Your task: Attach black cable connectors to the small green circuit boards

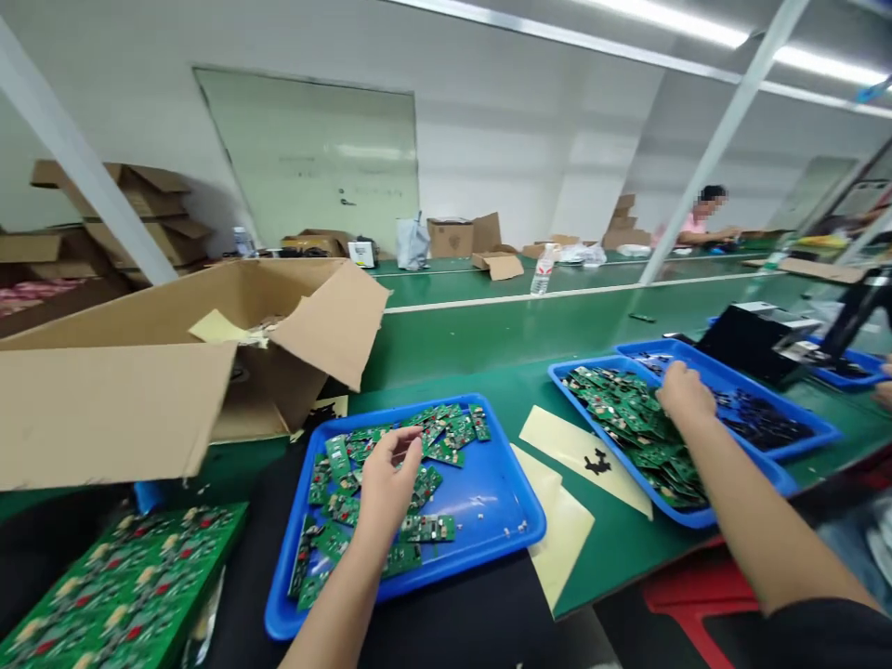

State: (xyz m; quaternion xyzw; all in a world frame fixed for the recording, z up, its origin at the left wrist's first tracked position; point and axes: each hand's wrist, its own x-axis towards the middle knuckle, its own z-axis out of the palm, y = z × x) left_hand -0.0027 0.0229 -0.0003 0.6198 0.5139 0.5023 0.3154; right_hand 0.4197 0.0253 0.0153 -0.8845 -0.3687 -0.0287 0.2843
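Note:
My left hand (387, 474) hovers over a blue tray (512, 478) that rests at the table's front edge. Its fingers are loosely curled, a gap shows between thumb and fingertips, and nothing is visible in it. Around and under it lie small green circuit boards (426, 528), mostly toward the tray's left and back. My right hand (687, 398) is over a second blue tray (697, 520), heaped with more circuit boards (627, 413). The right fingers are bent closed near that tray's far edge; whatever they hold, if anything, is hidden.
A third blue tray (826, 432) holds small black parts (767, 423). Yellow paper sheets (557, 530) lie between the trays, one with black pieces (597, 461). Left are an open cardboard box (104, 400) and panels of joined boards (132, 585). A co-worker (703, 223) sits across.

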